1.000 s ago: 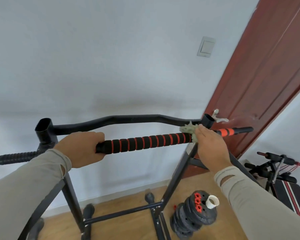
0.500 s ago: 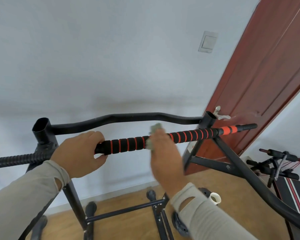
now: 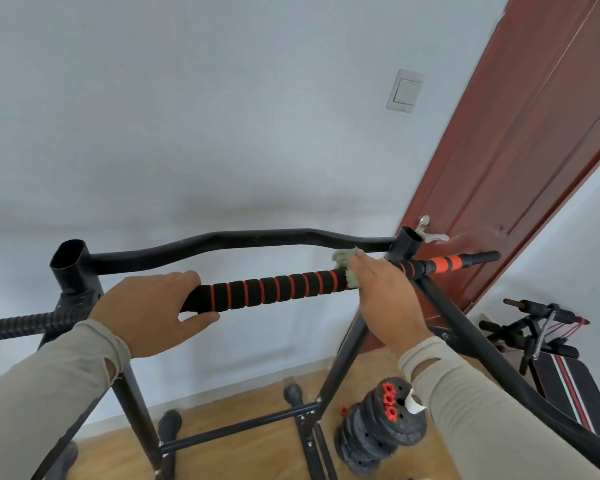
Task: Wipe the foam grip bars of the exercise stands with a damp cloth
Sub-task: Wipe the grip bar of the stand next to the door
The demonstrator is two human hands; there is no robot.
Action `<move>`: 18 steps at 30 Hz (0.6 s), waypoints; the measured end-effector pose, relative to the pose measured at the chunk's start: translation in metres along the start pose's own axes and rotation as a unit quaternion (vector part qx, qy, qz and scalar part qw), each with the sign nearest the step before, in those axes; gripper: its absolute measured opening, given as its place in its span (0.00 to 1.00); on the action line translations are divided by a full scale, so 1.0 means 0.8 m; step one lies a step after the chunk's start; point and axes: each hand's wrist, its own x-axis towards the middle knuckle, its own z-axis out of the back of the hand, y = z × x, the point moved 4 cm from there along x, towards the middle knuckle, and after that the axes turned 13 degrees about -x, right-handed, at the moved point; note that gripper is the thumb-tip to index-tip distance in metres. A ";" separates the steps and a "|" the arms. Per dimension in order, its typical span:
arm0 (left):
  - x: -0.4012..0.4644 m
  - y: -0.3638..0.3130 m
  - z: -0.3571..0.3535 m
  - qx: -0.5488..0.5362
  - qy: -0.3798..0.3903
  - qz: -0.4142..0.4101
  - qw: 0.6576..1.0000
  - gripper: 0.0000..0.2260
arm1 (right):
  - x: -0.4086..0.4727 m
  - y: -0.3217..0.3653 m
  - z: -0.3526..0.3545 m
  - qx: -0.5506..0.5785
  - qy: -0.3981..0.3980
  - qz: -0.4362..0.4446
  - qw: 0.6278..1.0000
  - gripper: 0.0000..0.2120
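A black foam grip bar (image 3: 274, 291) with orange rings runs across the black exercise stand (image 3: 75, 271) at chest height. My left hand (image 3: 149, 313) grips the bar's left end, thumb underneath. My right hand (image 3: 385, 299) presses a pale green cloth (image 3: 345, 259) around the bar near its right end, beside the stand's right upright tube (image 3: 407, 244). The cloth is mostly hidden under my fingers. Past that upright, the bar's orange and black tip (image 3: 454, 262) sticks out toward the door.
A red-brown door (image 3: 534, 150) stands right behind the stand's right side. A stack of black weight plates (image 3: 378, 431) lies on the wooden floor below. A black bench with foam rollers (image 3: 548, 327) sits at the right. A white wall with a switch (image 3: 405, 90) is ahead.
My right hand slid the cloth from the bar's right end to its middle, then back to the right end. My left hand kept its grip on the left end.
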 end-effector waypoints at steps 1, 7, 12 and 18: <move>0.000 -0.001 0.001 0.001 0.003 -0.002 1.000 0.20 | 0.000 -0.031 -0.006 -0.020 0.026 -0.032 0.999 0.31; 0.003 -0.006 0.008 -0.007 0.025 0.009 1.000 0.19 | -0.003 -0.117 -0.005 -0.017 0.069 -0.202 0.977 0.21; 0.008 0.001 0.005 0.001 -0.010 -0.019 1.000 0.20 | -0.006 -0.026 0.004 0.091 0.023 -0.192 0.977 0.22; 0.009 0.002 0.003 -0.051 -0.004 -0.013 0.999 0.20 | -0.036 0.189 0.054 0.179 -0.090 0.020 0.979 0.19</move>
